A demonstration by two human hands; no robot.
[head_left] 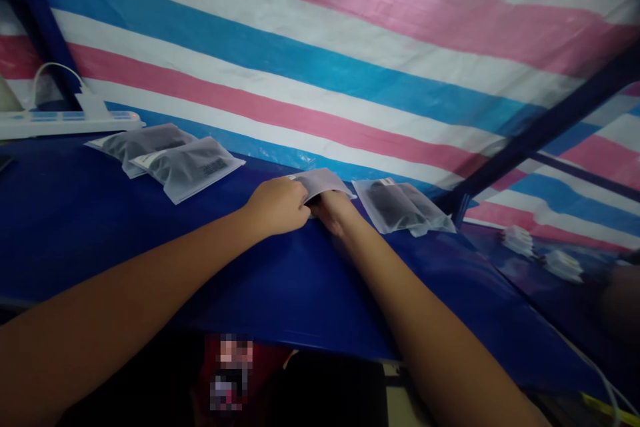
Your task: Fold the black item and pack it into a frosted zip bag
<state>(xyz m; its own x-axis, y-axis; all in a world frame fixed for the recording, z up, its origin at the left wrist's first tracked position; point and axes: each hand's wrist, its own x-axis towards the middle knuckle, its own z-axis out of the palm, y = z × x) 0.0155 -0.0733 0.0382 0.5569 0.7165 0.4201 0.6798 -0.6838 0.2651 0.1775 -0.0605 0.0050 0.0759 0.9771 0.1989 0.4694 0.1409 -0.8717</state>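
A frosted plastic bag lies in the middle of the blue table, its mouth facing me. My left hand is closed on the bag's left edge, with its fingers curled at the opening. My right hand reaches into the mouth, so the bag covers its fingers. Something dark shows just inside the opening between both hands; its kind cannot be made out. To the right of my hands lies a filled frosted bag with dark contents.
Two more filled frosted bags overlap at the back left. Behind them sits a white power strip with a plugged-in charger. White pieces lie on the surface at right. A striped sheet and a dark slanting post bound the table.
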